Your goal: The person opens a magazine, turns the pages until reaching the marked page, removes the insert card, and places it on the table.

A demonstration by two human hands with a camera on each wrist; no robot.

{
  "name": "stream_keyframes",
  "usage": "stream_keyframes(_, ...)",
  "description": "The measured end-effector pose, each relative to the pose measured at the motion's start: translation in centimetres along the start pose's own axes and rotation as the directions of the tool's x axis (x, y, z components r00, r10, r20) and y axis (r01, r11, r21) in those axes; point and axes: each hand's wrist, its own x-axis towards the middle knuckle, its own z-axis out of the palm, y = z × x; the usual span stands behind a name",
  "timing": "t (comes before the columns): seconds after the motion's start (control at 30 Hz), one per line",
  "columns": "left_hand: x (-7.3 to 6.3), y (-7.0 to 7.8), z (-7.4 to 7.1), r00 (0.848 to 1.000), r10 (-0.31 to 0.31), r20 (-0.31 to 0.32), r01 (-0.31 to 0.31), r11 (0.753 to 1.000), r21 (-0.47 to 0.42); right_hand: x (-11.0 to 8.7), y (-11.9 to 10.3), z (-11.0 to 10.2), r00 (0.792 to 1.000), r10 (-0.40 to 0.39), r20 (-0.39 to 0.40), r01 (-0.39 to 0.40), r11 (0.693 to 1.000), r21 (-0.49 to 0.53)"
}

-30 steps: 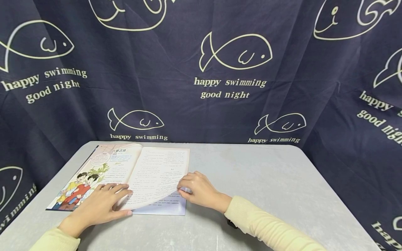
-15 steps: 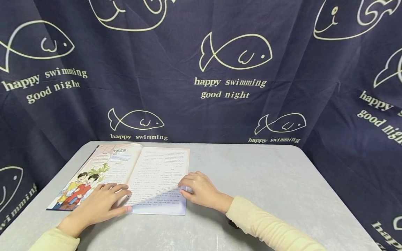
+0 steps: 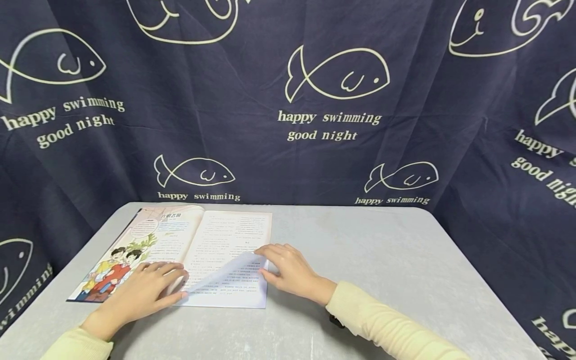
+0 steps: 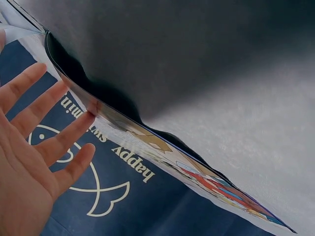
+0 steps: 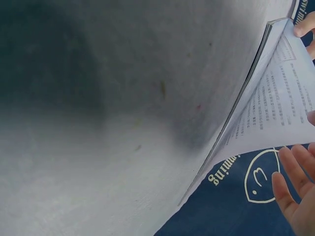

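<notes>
An open magazine [image 3: 148, 227] lies on the grey table, a colourful picture of children on its left page. My left hand [image 3: 141, 292] rests across the magazine's lower middle, fingers straight and the thumb near the bottom edge. At the right side my right hand [image 3: 292, 270] touches the lifted corner of a page [image 3: 225, 270] with its fingertips. Its thumb stands apart from the forefinger, by the page's underside. In the right wrist view the fingers [image 5: 290, 172] look straight and spread, with the lifted page [image 5: 280, 98] beside them. The left wrist view shows spread fingers [image 4: 54, 142] over the magazine.
The grey table [image 3: 373, 265] extends to the right of the magazine. Behind and at both sides hangs a dark blue curtain [image 3: 256, 125] with fish outlines and lettering.
The lower right page corner has risen and folded back, so its bluish underside shows. My right fingers have shifted slightly up and spread from the thumb. My left hand has hardly moved.
</notes>
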Motion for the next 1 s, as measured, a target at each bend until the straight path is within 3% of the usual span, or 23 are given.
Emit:
stream_keyframes(0.37,-0.16,-0.26,-0.04,0.999,0.011,-0.036,-0.011,1.0,0.003,-0.18,-0.16,-0.03,0.999,0.027,0.032,-0.028,0.999,0.017)
stream_keyframes(0.7,-0.13,-0.3,-0.07,0.999,-0.029,-0.043,0.029,1.0,0.0,-0.6,-0.55,0.22,0.978,0.036,0.203,-0.028,0.999,-0.041)
stream_keyframes(1.0,-0.34,-0.58,-0.09,0.997,-0.068,-0.046,0.069,0.997,0.017,-0.81,-0.9,0.59,0.958,-0.013,0.287,0.038,0.996,-0.082)
